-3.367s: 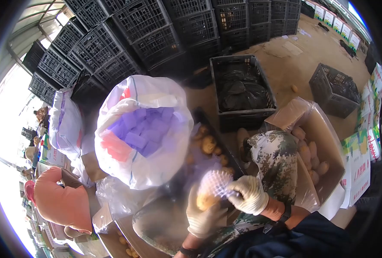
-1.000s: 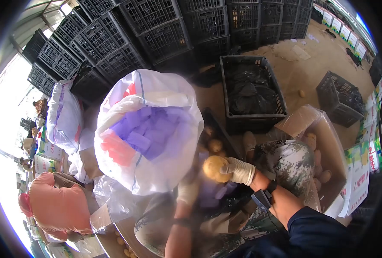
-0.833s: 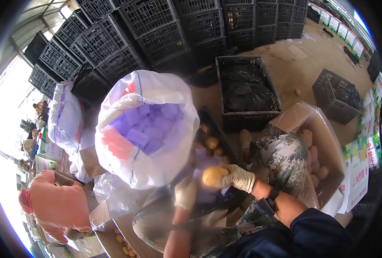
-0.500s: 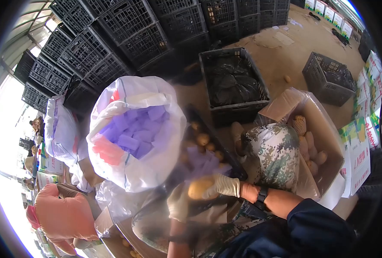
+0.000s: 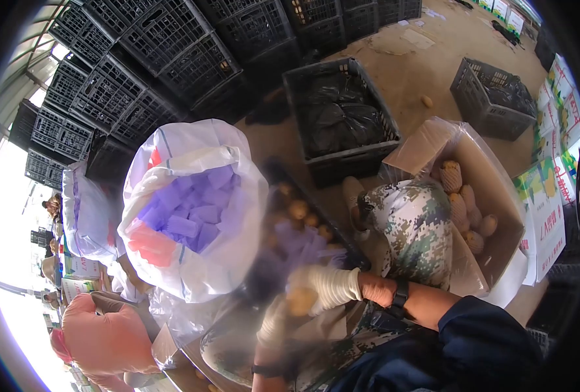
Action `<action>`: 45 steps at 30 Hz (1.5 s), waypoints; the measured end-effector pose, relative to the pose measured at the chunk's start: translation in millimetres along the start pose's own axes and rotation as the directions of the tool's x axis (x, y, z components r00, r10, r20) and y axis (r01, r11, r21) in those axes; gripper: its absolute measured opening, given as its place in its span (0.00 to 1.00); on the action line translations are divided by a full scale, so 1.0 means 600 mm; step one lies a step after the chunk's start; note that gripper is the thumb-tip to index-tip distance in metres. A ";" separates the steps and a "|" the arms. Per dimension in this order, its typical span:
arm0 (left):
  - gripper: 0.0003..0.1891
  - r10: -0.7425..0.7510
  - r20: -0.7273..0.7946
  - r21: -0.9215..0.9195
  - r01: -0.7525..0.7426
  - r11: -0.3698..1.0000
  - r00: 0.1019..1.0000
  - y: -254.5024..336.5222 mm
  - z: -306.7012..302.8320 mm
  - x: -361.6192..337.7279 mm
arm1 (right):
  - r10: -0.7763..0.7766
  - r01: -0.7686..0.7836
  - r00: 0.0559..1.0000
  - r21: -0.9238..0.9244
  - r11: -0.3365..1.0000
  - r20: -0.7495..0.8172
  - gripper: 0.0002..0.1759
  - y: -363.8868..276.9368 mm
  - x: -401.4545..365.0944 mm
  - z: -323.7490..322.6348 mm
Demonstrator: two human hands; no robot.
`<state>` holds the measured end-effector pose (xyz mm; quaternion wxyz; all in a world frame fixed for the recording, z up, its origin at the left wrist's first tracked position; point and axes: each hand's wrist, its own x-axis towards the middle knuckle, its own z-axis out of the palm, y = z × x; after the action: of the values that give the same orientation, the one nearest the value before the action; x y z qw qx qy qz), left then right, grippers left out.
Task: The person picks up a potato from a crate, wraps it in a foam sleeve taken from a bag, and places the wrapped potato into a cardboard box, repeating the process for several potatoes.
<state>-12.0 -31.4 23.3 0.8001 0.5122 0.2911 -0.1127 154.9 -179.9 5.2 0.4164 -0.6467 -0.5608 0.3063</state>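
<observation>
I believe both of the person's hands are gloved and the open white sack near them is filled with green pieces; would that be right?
Not quite: the head view shows that the pieces in the open white sack are purple, not green. The left hand and right hand are both gloved, as you say.

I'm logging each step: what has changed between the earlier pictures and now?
The right hand and left hand first held a partly netted potato; it was let go, and the right hand now holds a bare potato, brought in toward the left hand. The carton shows one more netted potato. The white sack and black crate stayed put.
</observation>
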 end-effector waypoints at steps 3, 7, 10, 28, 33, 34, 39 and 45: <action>0.46 -0.136 0.063 0.131 0.127 0.983 0.989 0.009 0.008 -0.005 | 0.040 -0.033 0.999 -0.206 0.978 0.027 0.27 -0.038 -0.004 -0.011; 0.46 -0.098 0.042 -0.007 0.099 0.995 0.994 0.024 0.048 -0.014 | 0.101 -0.098 0.995 0.324 0.941 0.007 0.25 0.008 -0.018 -0.019; 0.48 -0.058 0.176 -0.190 0.092 0.977 0.983 0.012 0.012 -0.025 | 0.478 -0.170 0.878 0.932 0.321 -0.005 0.24 0.005 -0.023 -0.063; 0.42 0.207 -0.296 -0.082 -0.241 0.967 0.933 0.058 0.054 -0.012 | 0.602 -0.279 0.633 0.583 0.763 -0.486 0.06 -0.008 -0.011 0.003; 0.45 0.579 -0.377 0.189 -0.552 0.813 0.724 -0.012 0.070 0.061 | 0.226 0.015 0.766 0.368 0.930 -0.602 0.16 -0.007 -0.013 0.066; 0.42 0.618 -0.403 0.272 -0.556 0.785 0.676 -0.007 0.078 0.057 | 0.352 -0.024 0.750 0.509 0.860 -0.560 0.16 -0.042 -0.023 0.045; 0.48 0.822 -0.271 0.646 -0.538 0.541 0.501 0.037 0.155 0.031 | 0.482 0.145 0.773 0.854 0.499 -0.413 0.27 -0.064 -0.022 -0.014; 0.46 0.779 0.184 0.784 -0.568 0.252 0.600 0.071 0.193 0.049 | 0.461 0.463 0.750 0.874 0.147 -0.474 0.32 -0.130 -0.165 -0.163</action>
<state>72.6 -111.4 74.2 0.4162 0.8871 0.0553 0.1920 184.5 -294.2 112.2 0.8997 -0.2692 -0.0289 0.3425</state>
